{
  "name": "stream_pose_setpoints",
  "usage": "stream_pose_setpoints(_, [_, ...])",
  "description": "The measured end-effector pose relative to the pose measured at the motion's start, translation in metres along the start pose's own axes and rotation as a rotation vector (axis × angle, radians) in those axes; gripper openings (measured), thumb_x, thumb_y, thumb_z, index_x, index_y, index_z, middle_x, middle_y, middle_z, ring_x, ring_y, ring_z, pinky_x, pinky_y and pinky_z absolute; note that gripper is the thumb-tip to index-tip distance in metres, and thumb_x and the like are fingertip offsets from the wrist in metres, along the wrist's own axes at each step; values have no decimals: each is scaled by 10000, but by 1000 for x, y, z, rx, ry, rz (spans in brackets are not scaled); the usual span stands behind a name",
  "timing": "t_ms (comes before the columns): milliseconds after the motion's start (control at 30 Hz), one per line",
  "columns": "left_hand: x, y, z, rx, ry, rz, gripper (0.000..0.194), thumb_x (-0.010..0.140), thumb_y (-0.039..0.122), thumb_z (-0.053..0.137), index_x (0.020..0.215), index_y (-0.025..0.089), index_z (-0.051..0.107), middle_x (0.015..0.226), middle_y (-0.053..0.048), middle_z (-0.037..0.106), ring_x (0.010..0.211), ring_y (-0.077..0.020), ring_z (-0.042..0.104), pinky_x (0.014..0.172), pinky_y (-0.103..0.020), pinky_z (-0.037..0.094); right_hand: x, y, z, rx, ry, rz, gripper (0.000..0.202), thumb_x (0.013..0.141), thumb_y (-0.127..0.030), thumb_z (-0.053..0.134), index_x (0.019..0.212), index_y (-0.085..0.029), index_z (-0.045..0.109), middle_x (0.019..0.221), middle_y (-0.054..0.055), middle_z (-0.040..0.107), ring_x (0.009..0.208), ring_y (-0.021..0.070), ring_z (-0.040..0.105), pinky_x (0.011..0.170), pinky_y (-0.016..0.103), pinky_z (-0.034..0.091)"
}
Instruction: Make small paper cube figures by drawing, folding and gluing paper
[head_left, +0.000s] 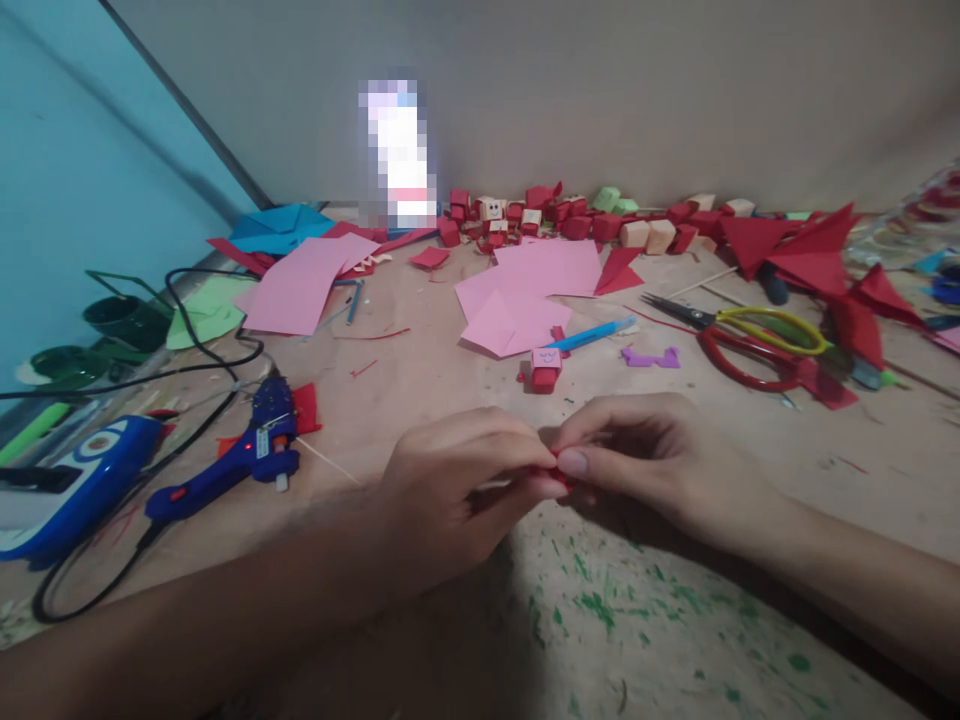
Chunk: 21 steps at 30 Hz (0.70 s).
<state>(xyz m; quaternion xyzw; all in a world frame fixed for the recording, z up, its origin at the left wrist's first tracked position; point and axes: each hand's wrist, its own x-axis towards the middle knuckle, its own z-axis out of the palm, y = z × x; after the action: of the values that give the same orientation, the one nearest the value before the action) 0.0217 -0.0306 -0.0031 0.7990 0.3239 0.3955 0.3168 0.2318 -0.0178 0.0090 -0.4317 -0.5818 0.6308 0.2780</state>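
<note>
Table (570, 640) up front has green marks, mostly below and right of the hands. Above them, left hand (465, 490) and right hand (660, 455) meet fingertip to fingertip, both pinching a small red bit (562, 474); fingers closed on it and hiding most of it, exact shape can't be made out. Left of the hands: blue glue gun (244, 455), red light on, lying beside red scraps (306, 408); farther left, a blue-and-white item (82, 490) and a black cord (172, 450). Just past the hands, a red block (546, 372) with a pink top and drawn smiley, upright. Blue pen (596, 333) lies behind it, purple strip (651, 357) to the right, then scissors (750, 330) with one yellow and one red loop, blades pointing left. Beyond: pink sheets (551, 268) mid-table, another pink sheet (296, 285) to the left, folded red paper (795, 250) at right. At the back, a row of small blocks (577, 228), red, cream and green, a few with faces. Lit screen (401, 150), pixelated, stands left of them against the wall (600, 90).
</note>
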Motion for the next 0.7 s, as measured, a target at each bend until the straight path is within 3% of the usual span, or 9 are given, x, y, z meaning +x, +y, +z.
stream_pose_setpoints(267, [-2,3,-3,108,-21,66,180,896,127,677,1016,255,718,940,-28,778,879,-183,720,828,-294,560,0,-2,1,59,-1,22,266,821,-410,793,790,-148,766,629,36,721,560,119,644,541,218,514])
stream_pose_setpoints(500, [-2,4,-7,201,-74,113,176,907,106,630,1036,212,685,977,-48,773,897,-184,701,860,-303,531,0,-3,1,53,16,14,256,818,-406,796,815,-152,765,642,37,732,572,129,669,538,223,536])
stream_pose_setpoints(700, [-1,1,-5,117,-44,28,135,941,124,614,982,219,701,938,-27,765,865,-157,700,824,-263,525,-1,-4,1,34,19,-13,220,827,-360,795,808,-143,760,629,14,697,564,105,633,533,199,510])
